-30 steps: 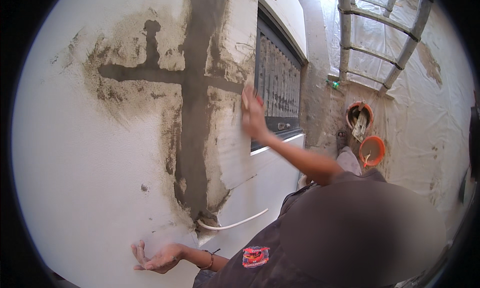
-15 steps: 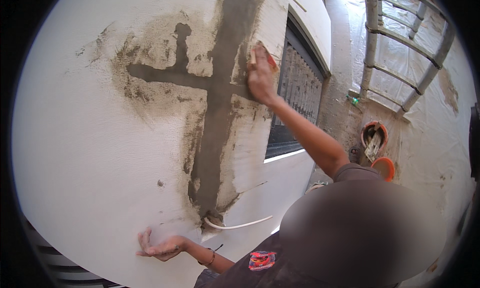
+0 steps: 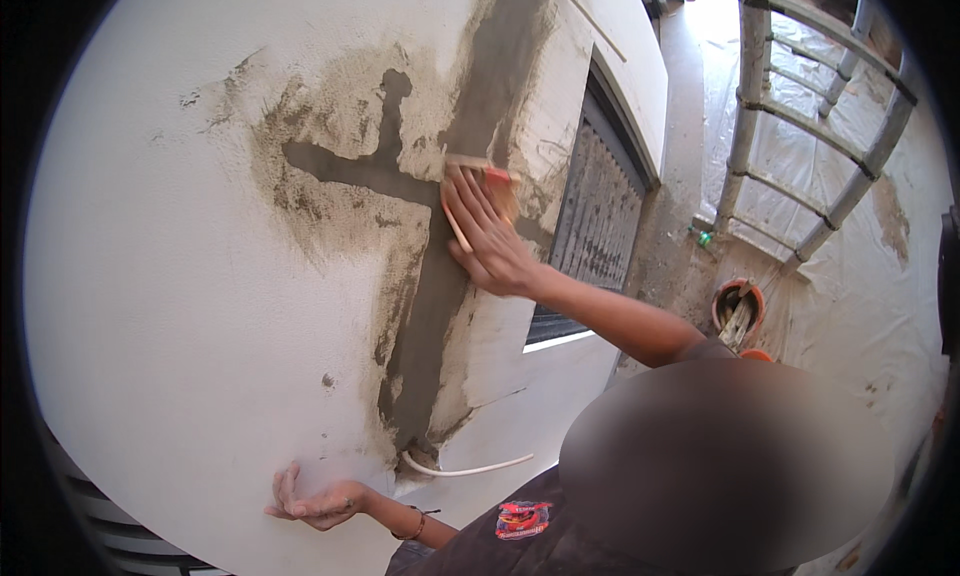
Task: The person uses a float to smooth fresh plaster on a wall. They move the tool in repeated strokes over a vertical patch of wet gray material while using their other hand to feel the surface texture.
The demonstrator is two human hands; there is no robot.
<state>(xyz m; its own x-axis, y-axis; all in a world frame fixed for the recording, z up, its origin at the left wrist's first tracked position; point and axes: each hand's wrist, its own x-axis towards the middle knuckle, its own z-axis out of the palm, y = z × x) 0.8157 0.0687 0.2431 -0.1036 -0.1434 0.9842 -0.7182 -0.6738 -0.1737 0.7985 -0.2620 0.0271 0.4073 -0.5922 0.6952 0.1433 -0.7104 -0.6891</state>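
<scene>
Against a white wall [image 3: 170, 306], my right hand [image 3: 488, 241] presses a flat tan-and-red pad [image 3: 502, 186], its exact kind unclear. Fingers lie over the pad and hide part of it. Under and around it runs a broad strip of wet grey mortar [image 3: 415, 326], with a side branch [image 3: 350, 171] to the left and smears along its edges. My left hand [image 3: 320, 503] is held palm up near the wall at the lower left, fingers loosely bent and apart, with nothing in it. A thin white tube [image 3: 480, 470] sticks out of the wall at the strip's lower end.
A barred window [image 3: 600, 201] with a dark frame lies right of the strip. Farther right, a metal ladder [image 3: 800, 126] stands over plastic sheeting [image 3: 860, 296]. A bucket [image 3: 738, 311] with tools in it and an orange container [image 3: 757, 356] are on the ground.
My right hand has moved the pad left and down, from beside the window onto the mortar strip. The left hand has barely moved, and the view has shifted slightly.
</scene>
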